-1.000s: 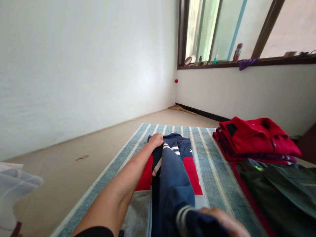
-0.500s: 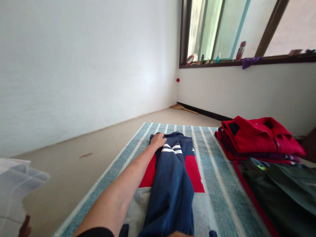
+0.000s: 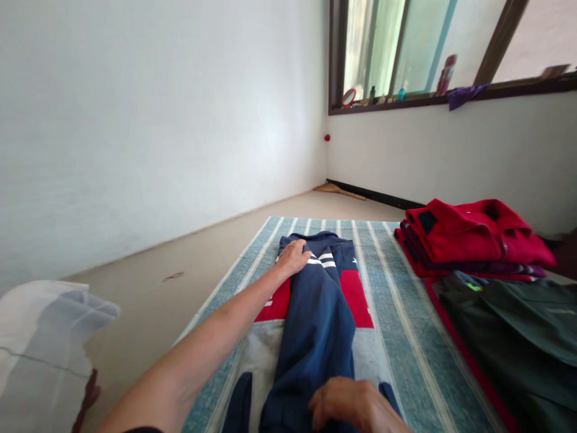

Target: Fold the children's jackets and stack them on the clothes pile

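A navy, red and grey jacket [image 3: 358, 299] lies flat on a striped blue-green cloth, its collar at the far end. Down its middle runs a long navy piece [image 3: 315, 328] with white bands near the collar; I cannot tell whether it is sleeves or a separate garment. My left hand [image 3: 295, 257] reaches out to the upper left of the jacket, fingers closed on the fabric by the white bands. Close to me, my right hand [image 3: 356, 404] is curled over the lower end of the navy piece, its fingertips partly hidden.
The striped cloth [image 3: 401, 319] spreads beneath the clothes. To the right sit a stack of folded red clothes [image 3: 478, 234] and a dark green garment [image 3: 509, 331]. White sheer material [image 3: 45, 343] is at the lower left. Bottles and a mirror [image 3: 348, 97] line the window sill.
My right hand has come further into view at the bottom, over the navy piece. My left hand stays near the collar. The view has shifted slightly, showing more of the jacket's lower end.
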Motion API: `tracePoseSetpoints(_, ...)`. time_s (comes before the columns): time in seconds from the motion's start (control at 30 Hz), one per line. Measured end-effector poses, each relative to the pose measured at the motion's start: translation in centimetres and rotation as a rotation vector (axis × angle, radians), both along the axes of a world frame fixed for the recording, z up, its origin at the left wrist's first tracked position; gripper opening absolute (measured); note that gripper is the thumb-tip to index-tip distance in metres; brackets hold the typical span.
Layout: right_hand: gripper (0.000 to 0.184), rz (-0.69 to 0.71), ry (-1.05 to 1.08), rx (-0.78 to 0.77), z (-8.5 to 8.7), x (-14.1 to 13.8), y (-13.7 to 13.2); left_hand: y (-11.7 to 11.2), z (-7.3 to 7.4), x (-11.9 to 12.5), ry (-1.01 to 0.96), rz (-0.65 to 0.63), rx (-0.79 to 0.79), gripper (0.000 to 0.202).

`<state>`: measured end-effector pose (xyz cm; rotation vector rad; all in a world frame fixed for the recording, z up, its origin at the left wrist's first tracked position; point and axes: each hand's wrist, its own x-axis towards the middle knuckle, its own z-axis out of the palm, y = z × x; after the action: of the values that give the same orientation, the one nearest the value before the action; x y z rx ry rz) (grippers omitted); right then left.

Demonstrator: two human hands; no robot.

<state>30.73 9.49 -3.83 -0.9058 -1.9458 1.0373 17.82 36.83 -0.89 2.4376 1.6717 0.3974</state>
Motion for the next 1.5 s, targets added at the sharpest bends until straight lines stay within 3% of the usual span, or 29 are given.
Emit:
tracePoseSetpoints(0.13,0.016,-0.328,-0.076,0.117,1.9,0.2,-1.0,-6.1,0.1,-1.5,-0.044,-0.201,0.005,0.037)
tracePoseSetpoints(0.2,0.017,-0.388,-0.106,0.147,2.0,0.2,-0.8,-8.7,-0.5,-2.1,-0.068,-0.331,0.003,0.043)
tracePoseSetpoints(0.27,0.023,-0.452,-0.136,0.217,1.2,0.4,0.0,-10.5,-1.3,-2.4,-0.021,-0.389,-0.055,0.047)
tracePoseSetpoints(0.37,0.034,-0.541,-0.309,0.265,-1.0,0.8,1.5,-12.0,-2.5,-2.5,0.132,-0.359,-0.164,0.05)
tracePoseSetpoints(0.47,0.037,-0.524,-0.493,0.204,-2.3,1.5,2.2,-12.7,-2.7,-2.4,0.188,-0.354,-0.158,0.05)
tracePoseSetpoints(0.53,0.038,-0.494,-0.541,0.167,-2.3,2.0,2.0,-12.9,-2.1,-2.4,0.183,-0.359,-0.14,0.05)
tracePoseSetpoints(0.7,0.036,-0.511,-0.61,0.169,-0.2,2.2,1.4,-14.0,-0.4,-3.2,0.085,-0.406,-0.1,0.041)
tracePoseSetpoints(0.87,0.039,-0.52,-0.611,0.211,1.2,0.4,3.4,-17.2,0.7,-5.1,0.004,-0.388,-0.195,0.039)
tracePoseSetpoints(0.97,0.047,-0.517,-0.625,0.191,0.2,-0.2,5.1,-19.4,0.4,-6.7,-0.029,-0.411,-0.219,0.04)
tracePoseSetpoints(1.1,0.062,-0.502,-0.663,0.12,-2.6,0.3,6.1,-21.2,-0.8,-8.1,-0.049,-0.477,-0.273,0.049)
tracePoseSetpoints(1.2,0.063,-0.484,-0.665,0.101,-4.1,1.1,6.4,-22.1,-0.8,-8.2,-0.096,-0.407,-0.291,0.055)
tracePoseSetpoints(1.3,0.065,-0.478,-0.654,0.101,-4.6,1.8,6.7,-23.4,0.2,-7.8,-0.19,-0.374,-0.211,0.049)
tracePoseSetpoints(1.37,0.068,-0.473,-0.642,0.107,-4.7,2.1,6.8,-24.6,0.9,-7.6,-0.201,-0.432,-0.206,0.047)
tracePoseSetpoints(1.5,0.069,-0.468,-0.619,0.134,-4.9,2.7,6.6,-26.4,1.2,-7.7,-0.114,-0.532,-0.37,0.058)
